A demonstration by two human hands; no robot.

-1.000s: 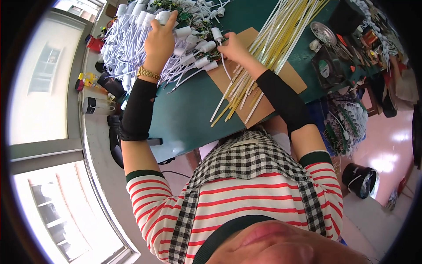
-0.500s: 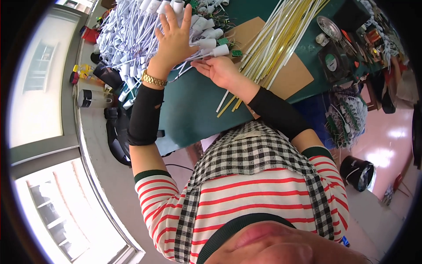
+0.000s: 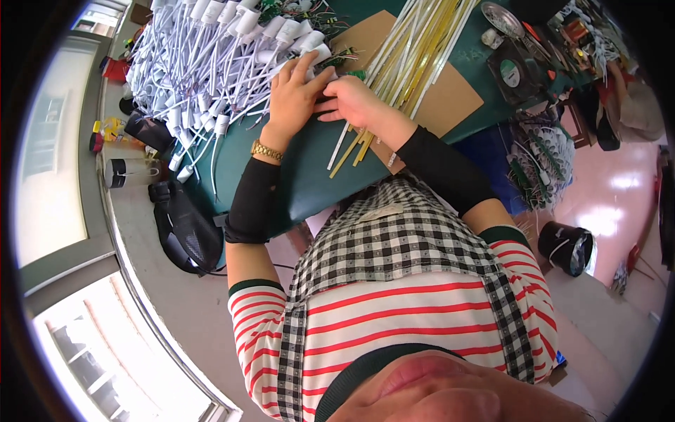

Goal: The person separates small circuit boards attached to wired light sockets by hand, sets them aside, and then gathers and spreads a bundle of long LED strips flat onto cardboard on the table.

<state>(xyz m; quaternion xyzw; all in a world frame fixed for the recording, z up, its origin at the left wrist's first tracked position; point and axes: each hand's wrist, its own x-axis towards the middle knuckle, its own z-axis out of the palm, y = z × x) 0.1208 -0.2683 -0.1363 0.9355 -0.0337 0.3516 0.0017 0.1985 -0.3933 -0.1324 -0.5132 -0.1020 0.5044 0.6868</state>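
My left hand (image 3: 294,97), with a gold watch on its wrist, is closed with its fingers bent at the right edge of a heap of white cylindrical caps with white cables (image 3: 204,67). Touching its fingertips, my right hand (image 3: 354,103) has thumb and forefinger pinched together, while its lower fingers reach toward the left palm. Whatever lies between the two hands is hidden by the fingers. A small green circuit board (image 3: 357,74) shows just above the right hand. Thin white and yellow strips (image 3: 415,60) lie beside that hand.
Brown cardboard (image 3: 450,102) lies under the strips on the green table (image 3: 299,186). A metal dish (image 3: 502,19) and a black device (image 3: 517,74) stand at the far right. Left of the table are a clear jar (image 3: 133,173) and a black object (image 3: 184,228). A black bucket (image 3: 566,247) stands on the floor.
My left hand has come down and right from spread above the heap, its fingers now bent against the right hand. My right fingers have closed to a pinch. The whole view has shifted slightly.
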